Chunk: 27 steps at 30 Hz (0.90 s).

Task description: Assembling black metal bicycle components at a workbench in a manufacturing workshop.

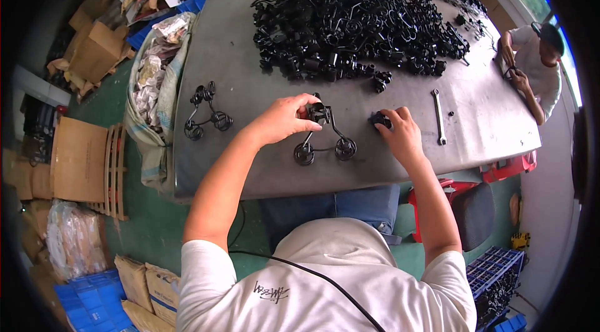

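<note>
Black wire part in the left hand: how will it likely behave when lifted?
Probably stiff: the black wire part shows clean, firm-looking bends. Likely light for its span, being thin-framed and mostly open. It may tip toward its coils, since the left hand grips the opposite end.

A broad heap of black parts point(356, 19) bars the far side of the bench point(231, 38), with only a narrow bare strip before the left grip point(284, 120). A hand could pass between its wire frame point(320, 112) and the right grip point(404, 134), or between the left forearm point(231, 160) and a second wire frame point(211, 104); rightward, a wrench point(439, 118) and small black piece point(451, 114) obstruct an otherwise open stretch.
</note>
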{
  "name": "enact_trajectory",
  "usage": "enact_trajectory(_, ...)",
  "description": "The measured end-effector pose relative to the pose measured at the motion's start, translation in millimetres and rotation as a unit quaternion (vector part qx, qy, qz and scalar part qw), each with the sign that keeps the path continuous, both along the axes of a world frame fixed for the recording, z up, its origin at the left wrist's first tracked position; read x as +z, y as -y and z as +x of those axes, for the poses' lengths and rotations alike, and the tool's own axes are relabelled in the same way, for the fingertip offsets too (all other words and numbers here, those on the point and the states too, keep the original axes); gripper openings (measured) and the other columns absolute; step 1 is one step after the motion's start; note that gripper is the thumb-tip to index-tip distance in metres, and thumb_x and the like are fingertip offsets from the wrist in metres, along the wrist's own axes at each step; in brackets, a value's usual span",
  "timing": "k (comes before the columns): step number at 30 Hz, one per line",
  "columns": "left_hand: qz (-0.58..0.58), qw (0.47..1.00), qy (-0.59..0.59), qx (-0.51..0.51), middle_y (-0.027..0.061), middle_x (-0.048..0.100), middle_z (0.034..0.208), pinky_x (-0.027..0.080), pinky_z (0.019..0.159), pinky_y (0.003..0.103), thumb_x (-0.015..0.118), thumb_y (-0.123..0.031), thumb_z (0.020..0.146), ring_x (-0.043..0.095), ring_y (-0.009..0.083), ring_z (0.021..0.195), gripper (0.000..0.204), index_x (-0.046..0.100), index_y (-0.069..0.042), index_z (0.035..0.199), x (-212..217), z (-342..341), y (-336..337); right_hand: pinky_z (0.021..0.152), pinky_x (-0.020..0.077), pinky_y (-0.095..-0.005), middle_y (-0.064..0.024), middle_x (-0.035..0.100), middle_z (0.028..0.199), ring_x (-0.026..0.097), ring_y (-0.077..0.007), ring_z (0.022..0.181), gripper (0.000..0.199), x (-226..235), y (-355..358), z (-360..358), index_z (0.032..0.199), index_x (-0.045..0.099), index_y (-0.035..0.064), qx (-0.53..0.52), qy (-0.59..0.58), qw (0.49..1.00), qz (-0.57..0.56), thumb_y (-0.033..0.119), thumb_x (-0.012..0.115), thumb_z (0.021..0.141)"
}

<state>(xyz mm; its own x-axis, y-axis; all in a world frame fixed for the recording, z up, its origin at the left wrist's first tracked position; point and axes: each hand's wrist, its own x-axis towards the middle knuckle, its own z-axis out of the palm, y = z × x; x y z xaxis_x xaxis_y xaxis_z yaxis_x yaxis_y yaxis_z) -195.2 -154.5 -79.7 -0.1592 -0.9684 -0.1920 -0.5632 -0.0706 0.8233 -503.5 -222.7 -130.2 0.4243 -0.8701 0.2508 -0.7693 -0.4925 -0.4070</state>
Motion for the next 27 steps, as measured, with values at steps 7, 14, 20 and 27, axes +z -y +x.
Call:
enact_trajectory(7, -0.013, 1.0, -0.003, 0.007, 0.0019, 0.061, 0.085, 0.049, 0.074, 0.03, 0.083, -0.024, 0.079, 0.055, 0.013, 0.078, 0.053, 0.061, -0.011, 0.125, -7, -1, 1, 0.087, 0.0496, -0.0435, -0.0129, 0.059, 0.104, 0.062, -0.0325, 0.097, 0.03, 1, 5, 5, 0.114, 0.065, 0.0086, 0.067, 0.019, 0.997, -0.043, 0.017, 0.069, 0.086)
enact_trajectory(14, -0.015, 1.0, 0.0, 0.0, 0.0013, 0.06, 0.085, 0.049, 0.074, 0.03, 0.083, -0.024, 0.079, 0.055, 0.0131, 0.077, 0.053, 0.06, -0.011, 0.124, -6, 0, 0, 0.088, 0.0483, -0.0433, -0.0124, 0.064, 0.102, 0.061, -0.0338, 0.098, 0.022, 1, 7, 22, 0.104, 0.062, 0.0072, 0.115, 0.024, 0.993, 0.004, 0.004, 0.064, 0.082)
enact_trajectory(20, -0.02, 1.0, 0.003, 0.002, 0.0021, 0.06, 0.084, 0.048, 0.074, 0.03, 0.083, -0.026, 0.079, 0.054, 0.014, 0.078, 0.055, 0.06, -0.011, 0.126, -6, 1, -1, 0.086, 0.0487, -0.0412, -0.0104, 0.068, 0.089, 0.061, -0.0317, 0.094, 0.021, 4, -7, 34, 0.101, 0.062, 0.0059, 0.055, 0.162, 0.974, 0.151, 0.007, 0.067, 0.081)
enact_trajectory(27, -0.017, 1.0, 0.005, -0.001, 0.004, 0.061, 0.087, 0.048, 0.076, 0.032, 0.083, -0.03, 0.079, 0.056, 0.0159, 0.081, 0.059, 0.059, -0.011, 0.129, -7, 3, 0, 0.076, 0.0509, -0.0401, -0.0148, 0.063, 0.093, 0.061, -0.033, 0.087, 0.021, 13, -13, 12, 0.102, 0.061, 0.0031, 0.075, 0.076, 0.985, 0.137, 0.007, 0.067, 0.082)
